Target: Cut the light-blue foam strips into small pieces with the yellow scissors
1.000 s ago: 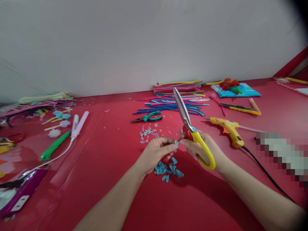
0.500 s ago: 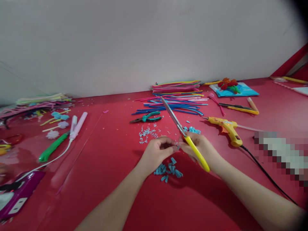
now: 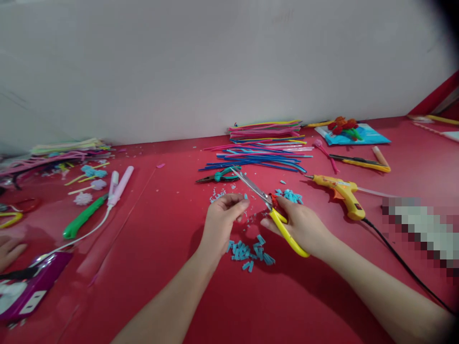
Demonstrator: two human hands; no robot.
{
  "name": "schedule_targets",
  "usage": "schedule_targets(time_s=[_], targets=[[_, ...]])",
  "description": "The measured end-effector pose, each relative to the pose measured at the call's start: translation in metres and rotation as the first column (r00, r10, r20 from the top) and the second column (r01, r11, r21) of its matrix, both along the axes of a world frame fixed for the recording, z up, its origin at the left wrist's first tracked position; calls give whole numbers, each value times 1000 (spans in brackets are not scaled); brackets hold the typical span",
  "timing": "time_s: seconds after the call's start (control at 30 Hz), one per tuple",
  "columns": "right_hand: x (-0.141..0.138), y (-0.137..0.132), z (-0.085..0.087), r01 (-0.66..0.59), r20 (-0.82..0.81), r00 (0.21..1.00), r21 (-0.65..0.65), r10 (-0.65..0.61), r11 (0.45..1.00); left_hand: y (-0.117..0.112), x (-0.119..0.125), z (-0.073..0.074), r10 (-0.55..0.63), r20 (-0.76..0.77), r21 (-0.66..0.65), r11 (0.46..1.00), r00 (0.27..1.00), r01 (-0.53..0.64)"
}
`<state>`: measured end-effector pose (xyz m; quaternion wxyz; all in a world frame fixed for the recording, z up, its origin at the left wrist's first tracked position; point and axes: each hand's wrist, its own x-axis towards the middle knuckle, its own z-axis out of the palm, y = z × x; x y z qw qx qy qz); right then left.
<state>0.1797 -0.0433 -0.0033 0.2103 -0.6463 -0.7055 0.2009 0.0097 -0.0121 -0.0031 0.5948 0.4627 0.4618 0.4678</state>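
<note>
Between the thumb and fingers of my left hand (image 3: pixel 225 217) is a small blue pipe cleaner piece (image 3: pixel 245 196), its tip showing above the thumb. My right hand (image 3: pixel 299 222) is closed on yellow-handled scissors (image 3: pixel 287 234), whose blades point up and to the left, a little apart from my left hand. Below my hands lies a pile of cut blue pieces (image 3: pixel 242 251). A second blue pile (image 3: pixel 292 196) sits beyond my right hand. Pale fluffy trimmings (image 3: pixel 218 195) are scattered around my left fingertips, partly hidden by them.
Behind my hands lie teal-handled pliers (image 3: pixel 225 177) and bundled pipe cleaners (image 3: pixel 258 157). A yellow glue gun (image 3: pixel 340 191) with a black cord is on the right. At left are a green-handled tool (image 3: pixel 84 217), a pink styling iron (image 3: pixel 120 186) and another person's hand (image 3: pixel 10 251).
My left hand has moved left and up, away from the right one, with the blue piece. The scissors have dropped lower and tilted further left. The other person's hand shows more.
</note>
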Motion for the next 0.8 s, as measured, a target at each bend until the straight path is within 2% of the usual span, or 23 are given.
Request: schedule_targets(time_s=[0.13, 0.3, 0.8], targets=[[-2, -2, -1, -48, 218, 975, -5, 48, 999, 5, -5, 2, 132, 187, -47, 991, 974, -126], [-5, -4, -6, -80, 376, 924, 22, 66, 997, 6, -8, 5, 170, 228, -21, 985, 959, -170], [-4, -3, -11, -116, 452, 889, 77, 69, 990, 6, -8, 4, 181, 286, -15, 983, 941, -184]])
